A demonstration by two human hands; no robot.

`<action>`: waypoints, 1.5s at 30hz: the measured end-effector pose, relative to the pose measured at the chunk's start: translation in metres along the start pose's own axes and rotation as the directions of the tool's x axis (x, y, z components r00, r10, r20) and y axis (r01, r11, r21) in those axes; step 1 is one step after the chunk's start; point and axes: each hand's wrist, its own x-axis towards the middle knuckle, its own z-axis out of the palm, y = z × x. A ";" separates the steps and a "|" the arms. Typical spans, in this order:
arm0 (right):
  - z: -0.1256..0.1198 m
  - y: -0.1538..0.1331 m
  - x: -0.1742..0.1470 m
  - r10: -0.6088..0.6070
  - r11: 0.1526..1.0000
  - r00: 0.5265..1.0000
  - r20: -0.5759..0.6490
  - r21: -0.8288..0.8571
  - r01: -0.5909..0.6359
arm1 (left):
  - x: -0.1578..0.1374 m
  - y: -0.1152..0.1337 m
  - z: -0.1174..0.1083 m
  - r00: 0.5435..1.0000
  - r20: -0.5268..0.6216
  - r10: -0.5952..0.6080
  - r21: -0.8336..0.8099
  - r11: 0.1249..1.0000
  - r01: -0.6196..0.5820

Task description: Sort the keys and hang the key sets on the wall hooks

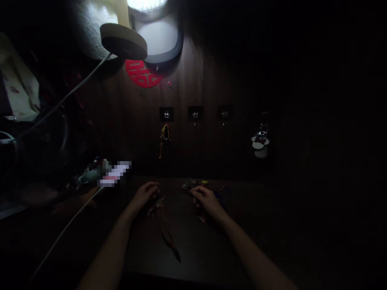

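Note:
In dim light, my left hand [145, 195] rests over the dark tabletop with its fingers loosely bent and apart; nothing shows in it. Just right of it lies a small heap of metal pieces [157, 204], perhaps keys, too dark to make out. From there a pair of pliers with reddish handles [165, 227] stretches toward the front edge. My right hand [207, 199] has thumb and fingers pinched together; what they hold, if anything, is hidden. Right behind those fingertips sits a cluster of small metal items [189, 184], with a yellow piece [204, 182] beside it.
A lit lamp [147, 5] hangs over a round-based stand [123, 42]. Hooks [195, 114] line the wooden back panel; a yellow cord [165, 133] and a bow-marked charm [260, 142] hang there. At left, a white cable [68, 227] runs to a blurred bright screen [115, 174].

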 end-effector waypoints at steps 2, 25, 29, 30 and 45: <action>0.000 -0.001 -0.001 0.003 1.000 1.000 -0.005 -0.011 -0.003 | -0.005 0.003 -0.006 1.000 0.026 0.013 0.043 0.999 -0.014; -0.003 0.000 -0.001 0.003 0.999 1.000 -0.013 -0.038 -0.003 | -0.021 0.004 0.011 0.887 0.456 -0.071 0.065 0.997 0.047; -0.003 0.000 -0.001 0.003 1.000 1.000 -0.025 -0.030 -0.003 | -0.015 -0.006 0.020 0.903 0.426 0.058 -0.029 0.998 -0.050; -0.003 0.001 0.000 0.003 1.000 1.000 -0.030 -0.031 -0.004 | -0.014 -0.008 0.022 0.907 0.410 0.095 -0.037 0.995 -0.087; -0.004 0.002 -0.004 -0.160 0.940 0.986 -0.038 -0.310 0.141 | 0.004 -0.031 0.019 0.917 0.205 0.344 0.492 0.773 -0.400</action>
